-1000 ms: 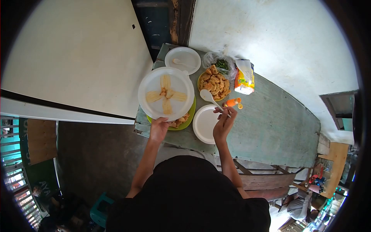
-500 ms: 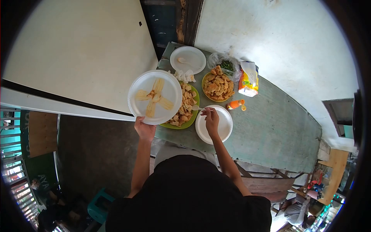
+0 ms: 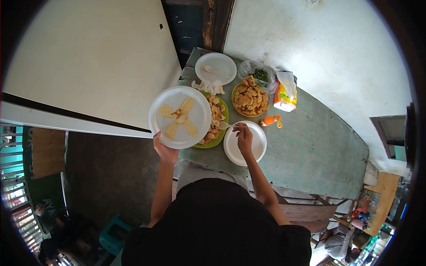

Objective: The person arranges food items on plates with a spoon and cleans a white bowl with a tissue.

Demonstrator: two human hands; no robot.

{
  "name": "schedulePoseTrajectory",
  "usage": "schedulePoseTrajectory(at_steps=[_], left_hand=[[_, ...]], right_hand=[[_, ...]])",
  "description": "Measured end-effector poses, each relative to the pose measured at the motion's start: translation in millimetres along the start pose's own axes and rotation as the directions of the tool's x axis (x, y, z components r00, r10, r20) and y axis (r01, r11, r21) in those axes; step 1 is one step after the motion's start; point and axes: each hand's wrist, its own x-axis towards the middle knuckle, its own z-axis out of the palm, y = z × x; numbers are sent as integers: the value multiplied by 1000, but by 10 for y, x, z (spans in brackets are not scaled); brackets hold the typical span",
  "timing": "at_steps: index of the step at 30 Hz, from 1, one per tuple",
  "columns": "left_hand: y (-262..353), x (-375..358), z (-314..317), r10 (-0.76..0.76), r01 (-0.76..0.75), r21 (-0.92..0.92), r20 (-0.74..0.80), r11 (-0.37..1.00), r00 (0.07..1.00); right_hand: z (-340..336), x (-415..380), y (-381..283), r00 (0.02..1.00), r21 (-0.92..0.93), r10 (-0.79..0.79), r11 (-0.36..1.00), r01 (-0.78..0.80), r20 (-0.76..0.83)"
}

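Note:
My left hand [image 3: 165, 150] grips the lower rim of a white plate [image 3: 156, 104] with yellowish strips arranged like a cross on it. That plate overlaps part of a green plate [image 3: 225, 114] heaped with cut brown food [image 3: 214, 107]. My right hand [image 3: 244, 138] pinches the handle of a pale spoon [image 3: 225, 126], whose head lies over the right edge of the food. Below my right hand, a white round plate [image 3: 259, 148] rests on the table.
On the green table [image 3: 317, 146] are fried food [image 3: 250, 99], a bag of greens [image 3: 261, 75], an orange bottle [image 3: 269, 120], a tissue pack [image 3: 285, 91], crumpled tissue [image 3: 208, 87] and another plate [image 3: 216, 59]. A teal stool [image 3: 114, 235] stands lower left.
The plate in my left hand has turned and shifted slightly right and down. My right hand and the spoon have moved a little, with the spoon's head now more visible.

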Motion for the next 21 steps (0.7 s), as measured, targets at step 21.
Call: schedulePoseTrajectory(at_steps=[21], left_hand=[[169,-13,-7,136,-131,55,-103,990,985]], right_hand=[[83,132,-230,976,-197,-191,958,209,106]])
